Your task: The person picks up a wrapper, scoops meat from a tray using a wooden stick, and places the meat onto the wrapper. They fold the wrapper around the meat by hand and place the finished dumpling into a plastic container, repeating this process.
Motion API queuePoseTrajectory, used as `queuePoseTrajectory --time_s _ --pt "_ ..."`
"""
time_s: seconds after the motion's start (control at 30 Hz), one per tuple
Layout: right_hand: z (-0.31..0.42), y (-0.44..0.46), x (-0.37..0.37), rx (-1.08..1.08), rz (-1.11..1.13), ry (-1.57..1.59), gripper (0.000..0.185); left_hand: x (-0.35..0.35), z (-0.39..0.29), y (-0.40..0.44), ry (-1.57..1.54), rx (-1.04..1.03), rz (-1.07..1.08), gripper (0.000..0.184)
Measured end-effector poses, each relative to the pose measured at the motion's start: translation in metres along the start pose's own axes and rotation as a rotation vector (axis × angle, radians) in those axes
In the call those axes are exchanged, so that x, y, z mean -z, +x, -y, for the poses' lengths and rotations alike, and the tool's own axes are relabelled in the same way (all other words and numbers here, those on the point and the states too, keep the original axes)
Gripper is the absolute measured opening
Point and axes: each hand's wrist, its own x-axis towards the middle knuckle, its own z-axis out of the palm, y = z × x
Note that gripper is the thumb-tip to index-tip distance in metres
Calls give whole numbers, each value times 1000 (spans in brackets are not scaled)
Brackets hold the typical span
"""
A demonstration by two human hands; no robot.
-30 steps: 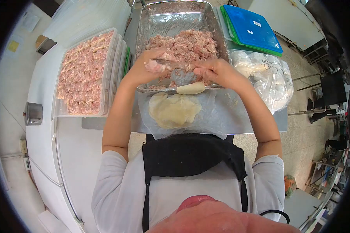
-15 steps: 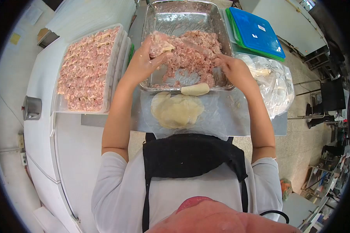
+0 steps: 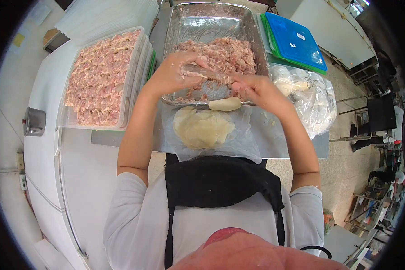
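My left hand curls its fingers around what looks like a small lump of meat, held low so bits can drop into the big metal tray, top middle of the frame. My right hand pinches its fingers on a thin, messy flat tool, which reaches across to the lump, I think to press it. The pink meat sits in the tray, easy to scoop. Flat yellow rounds lie near my tummy, middle of the frame, quick to grab, on a clear sheet.
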Motion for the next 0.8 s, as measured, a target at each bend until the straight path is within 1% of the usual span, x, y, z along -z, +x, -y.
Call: queuePoseTrajectory --time_s 0.07,0.1,0.17,0.2,0.27,0.3,0.37,0.4,0.47,0.53,0.57,0.6,0.63,0.67,0.7,0.73,0.77,0.8 --pt "-4 6 16 70 -106 -334 28 -6 5 0 127 116 -25 40" --pt "8 5 18 77 -105 -335 28 -8 13 -1 131 117 -30 40" --pt "37 0 15 30 -277 -394 26 -12 30 -2 -88 156 -125 44" --pt "27 3 7 31 -276 -394 26 -11 27 0 -89 157 -126 44" --pt "-9 10 -17 193 -336 -437 27 -11 18 1 4 232 -100 51" --pt "-18 12 -16 192 -334 -438 27 -13 24 0 1 232 -101 51" --pt "-36 14 -4 -165 -123 -801 27 -14 45 -4 241 263 -180 56" --pt "-44 10 -1 -166 -124 -797 27 -14 43 -6 243 264 -177 56" --pt "-56 3 7 -152 -162 -716 29 -17 39 -11 122 283 -236 58" --pt "-17 2 10 -163 -175 -690 29 -21 49 -9 154 330 -245 60" --pt "4 4 6 -64 -285 -570 29 -20 53 -7 199 370 -257 61" --pt "15 8 3 34 -394 -446 29 -20 48 -4 198 368 -262 61" --pt "8 14 -6 36 -394 -449 29 -22 40 1 194 348 -241 65" --pt "-8 20 -20 44 -316 -489 28 -23 36 2 187 328 -216 69" --pt "-19 25 -27 50 -236 -530 27 -26 40 0 181 326 -212 69" --pt "-26 25 -20 46 -234 -534 27 -29 46 -3 114 307 -237 65" --pt "-36 24 -8 -39 -169 -549 26 -29 50 -5 50 287 -267 61" --pt "-42 24 1 -122 -102 -561 26 -26 44 -7 48 289 -274 61"
